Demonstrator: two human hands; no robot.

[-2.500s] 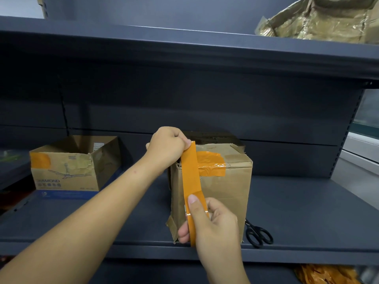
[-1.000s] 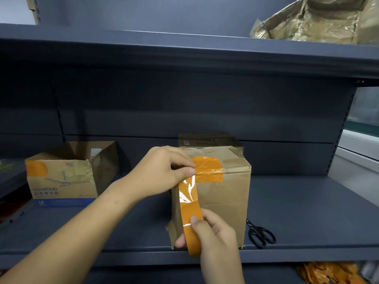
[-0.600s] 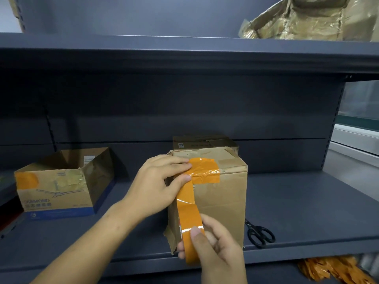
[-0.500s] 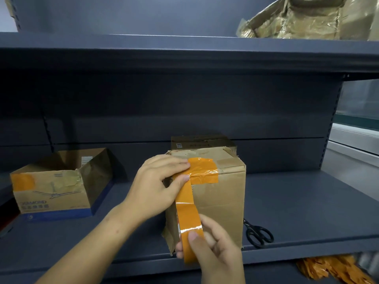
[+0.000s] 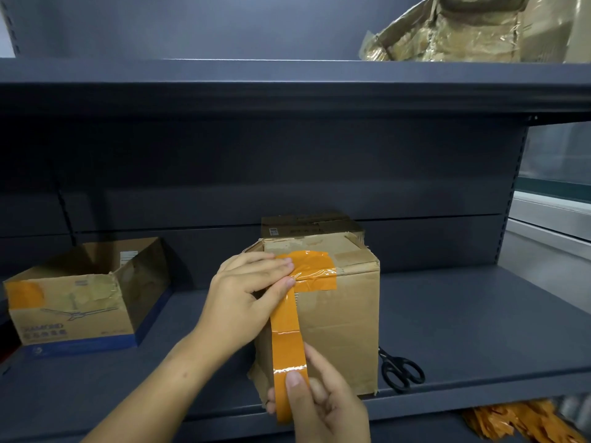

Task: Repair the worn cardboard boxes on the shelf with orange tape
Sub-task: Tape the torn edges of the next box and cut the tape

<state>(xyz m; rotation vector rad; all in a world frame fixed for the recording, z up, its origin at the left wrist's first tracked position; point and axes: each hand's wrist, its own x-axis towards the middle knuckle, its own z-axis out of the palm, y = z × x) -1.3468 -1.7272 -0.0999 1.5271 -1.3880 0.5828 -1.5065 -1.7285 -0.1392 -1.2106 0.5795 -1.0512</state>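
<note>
A worn brown cardboard box (image 5: 339,327) stands at the front middle of the dark shelf (image 5: 463,334), with an orange tape patch (image 5: 315,270) over its top front edge. A long strip of orange tape (image 5: 286,340) runs down the box's front left corner. My left hand (image 5: 246,292) presses the strip's top end against the box's upper left corner, thumb and fingers on the tape. My right hand (image 5: 319,407) pinches the strip's lower end near the box's bottom, holding it taut.
Black scissors (image 5: 401,370) lie on the shelf just right of the box. An open, taped box (image 5: 73,308) sits at the left. Another small box (image 5: 307,223) stands behind the middle one. A crumpled taped box (image 5: 473,27) is on the upper shelf. Orange scraps (image 5: 518,420) lie below.
My left hand brought the strip's top end down onto the box's upper left corner, where it now overlaps the orange patch. My right hand kept the lower end and stayed near the box's bottom.
</note>
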